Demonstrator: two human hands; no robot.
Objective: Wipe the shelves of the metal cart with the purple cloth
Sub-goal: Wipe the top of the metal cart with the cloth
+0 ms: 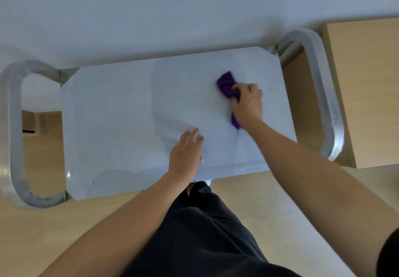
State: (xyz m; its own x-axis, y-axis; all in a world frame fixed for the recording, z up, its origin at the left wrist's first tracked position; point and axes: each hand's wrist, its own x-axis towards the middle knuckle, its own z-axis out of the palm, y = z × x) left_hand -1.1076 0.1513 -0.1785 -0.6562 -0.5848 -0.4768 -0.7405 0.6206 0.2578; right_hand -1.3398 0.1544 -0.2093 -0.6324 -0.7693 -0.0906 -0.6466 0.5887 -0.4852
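— How far along was the wiping?

— Hard to judge. The right hand (248, 101) was clenched on the purple cloth (226, 86), pressing it to the metal cart's top shelf (112, 125); any lower shelves were hidden.

— And the cloth against the grip?

— Bunched under the fingers (244, 87), spilling out beyond them and trailing beneath the wrist. The left hand (186, 153) lay flat on the shelf, holding nothing.

Cloth (225, 84) on cart shelf (118, 125), right
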